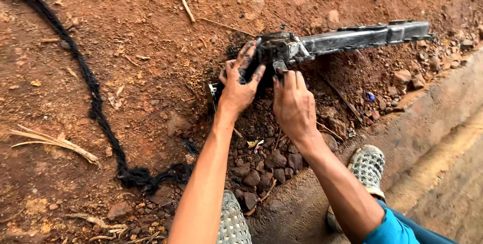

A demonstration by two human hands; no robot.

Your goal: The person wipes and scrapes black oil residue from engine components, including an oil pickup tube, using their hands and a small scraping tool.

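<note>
Fingers point(250, 57) blackened with grease press around the dark end of a long metal part point(352, 37), as a person crouches over red earth point(141, 73). Seen from above, the left hand point(240, 80) curls over the near end of that part, its fingertips spread and clamped on the grimy housing, while the right hand point(293, 104) sits just beside it, fingers bent and pinching a small metal piece point(279, 66) that juts from the same end; whether that piece is loose or fixed cannot be told. The metal part lies flat on the ground, running from the hands toward the upper right, its far end near the edge of a concrete curb point(427, 103). A small pale fitting point(211, 92) shows at the left hand's wrist side, half hidden. Loose stones point(271, 166) are heaped below the hands, between the forearms. A thick black rope point(90, 83) trails from the upper left corner down across the soil and ends in a tangle near the left forearm, well apart from the metal part. Dry straw-coloured leaves point(48, 141) lie at the far left. Two perforated grey shoes point(367, 166) show at the bottom, one beside the curb, and a blue sleeve point(397, 229) covers the right upper arm.
</note>
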